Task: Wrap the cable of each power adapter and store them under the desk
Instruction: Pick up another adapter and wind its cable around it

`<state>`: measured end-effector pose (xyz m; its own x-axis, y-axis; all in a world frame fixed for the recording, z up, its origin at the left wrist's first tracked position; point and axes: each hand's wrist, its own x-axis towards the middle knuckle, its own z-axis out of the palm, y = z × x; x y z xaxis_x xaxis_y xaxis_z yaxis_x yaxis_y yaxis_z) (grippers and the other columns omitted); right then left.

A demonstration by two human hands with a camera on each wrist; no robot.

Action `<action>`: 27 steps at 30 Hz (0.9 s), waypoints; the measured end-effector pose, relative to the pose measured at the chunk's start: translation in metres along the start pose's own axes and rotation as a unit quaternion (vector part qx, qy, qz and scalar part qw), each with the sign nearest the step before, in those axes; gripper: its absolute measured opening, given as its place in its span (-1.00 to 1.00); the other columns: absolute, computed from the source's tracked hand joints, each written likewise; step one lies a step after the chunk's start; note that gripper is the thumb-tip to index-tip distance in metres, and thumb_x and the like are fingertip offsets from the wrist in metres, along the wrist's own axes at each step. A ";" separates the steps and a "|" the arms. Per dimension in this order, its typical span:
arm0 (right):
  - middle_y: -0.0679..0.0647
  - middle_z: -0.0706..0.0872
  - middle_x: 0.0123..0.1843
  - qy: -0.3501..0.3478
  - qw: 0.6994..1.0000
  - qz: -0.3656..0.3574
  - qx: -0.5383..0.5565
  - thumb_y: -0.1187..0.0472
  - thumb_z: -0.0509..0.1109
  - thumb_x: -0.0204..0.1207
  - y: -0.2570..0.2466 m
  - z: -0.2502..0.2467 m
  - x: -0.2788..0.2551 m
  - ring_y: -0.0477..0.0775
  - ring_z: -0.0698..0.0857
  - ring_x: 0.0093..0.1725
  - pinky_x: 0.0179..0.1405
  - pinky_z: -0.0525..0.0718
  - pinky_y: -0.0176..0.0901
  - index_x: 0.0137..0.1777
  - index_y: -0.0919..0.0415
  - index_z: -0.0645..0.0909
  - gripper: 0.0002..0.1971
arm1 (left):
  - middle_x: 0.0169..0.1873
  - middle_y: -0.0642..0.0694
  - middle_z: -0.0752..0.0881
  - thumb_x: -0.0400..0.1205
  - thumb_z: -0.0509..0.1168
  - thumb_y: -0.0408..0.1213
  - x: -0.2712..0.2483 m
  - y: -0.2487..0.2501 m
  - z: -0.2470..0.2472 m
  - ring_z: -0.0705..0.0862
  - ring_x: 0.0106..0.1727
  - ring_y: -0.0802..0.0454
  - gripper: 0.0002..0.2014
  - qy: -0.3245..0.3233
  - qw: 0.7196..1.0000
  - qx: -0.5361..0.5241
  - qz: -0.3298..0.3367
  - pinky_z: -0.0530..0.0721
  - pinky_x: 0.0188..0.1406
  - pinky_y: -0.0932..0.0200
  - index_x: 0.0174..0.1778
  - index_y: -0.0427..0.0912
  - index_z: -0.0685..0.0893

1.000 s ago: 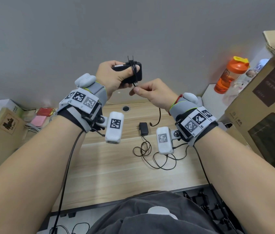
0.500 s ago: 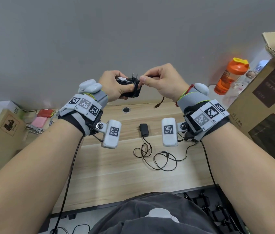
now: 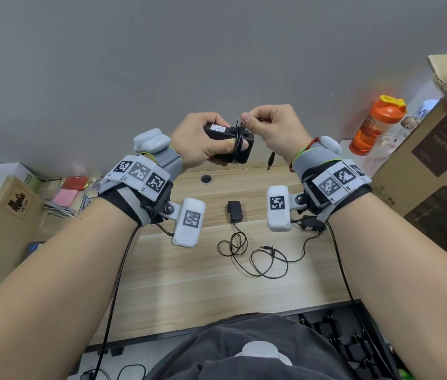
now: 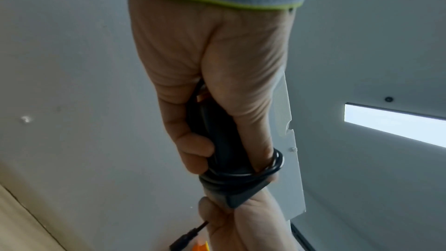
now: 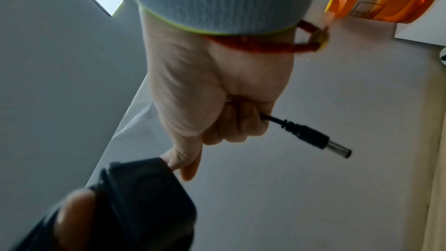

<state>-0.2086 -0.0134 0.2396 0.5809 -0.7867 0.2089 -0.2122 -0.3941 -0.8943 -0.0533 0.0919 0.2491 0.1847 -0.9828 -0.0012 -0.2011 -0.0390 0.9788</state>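
My left hand (image 3: 203, 144) grips a black power adapter (image 3: 229, 142) raised in front of the wall, its cable (image 3: 238, 141) looped round its right end and over my thumb (image 4: 263, 152). My right hand (image 3: 274, 127) pinches the free end of that cable just right of the adapter, and the barrel plug (image 5: 318, 139) sticks out past my curled fingers. The same plug (image 3: 271, 162) dangles below my right hand in the head view. Two more small black adapters lie on the wooden desk (image 3: 189, 270): one (image 3: 235, 211) at the centre with loose cable coils, another (image 3: 311, 224) under my right wrist.
An orange bottle (image 3: 375, 124) stands at the back right beside large cardboard boxes (image 3: 436, 174). A cardboard box (image 3: 0, 223) and pink and red items (image 3: 66, 193) sit at the left. A black tray (image 3: 353, 346) with several adapters shows below the desk's front edge.
My right hand rose from below the adapter to its top right, carrying the cable over it for another turn. The hanging tail grew shorter. My left hand dropped slightly and tilted the adapter.
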 end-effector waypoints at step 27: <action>-0.30 0.60 -0.66 -0.105 0.980 0.028 -0.167 0.20 0.32 0.68 0.001 0.040 -0.034 -0.27 0.57 -0.62 -0.41 0.51 -0.56 -0.26 0.26 0.73 -0.70 | -0.36 -0.22 0.75 0.44 0.62 -0.21 0.016 -0.038 -0.011 0.69 -0.52 -0.11 -0.65 0.217 0.968 -0.110 -0.060 0.67 -0.51 0.18 -0.15 -0.22 0.56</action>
<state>-0.1969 0.0320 0.2158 0.7023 -0.7105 0.0453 -0.4736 -0.5138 -0.7153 -0.0322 0.0796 0.2140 0.5907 -0.8032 -0.0779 0.0475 -0.0617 0.9970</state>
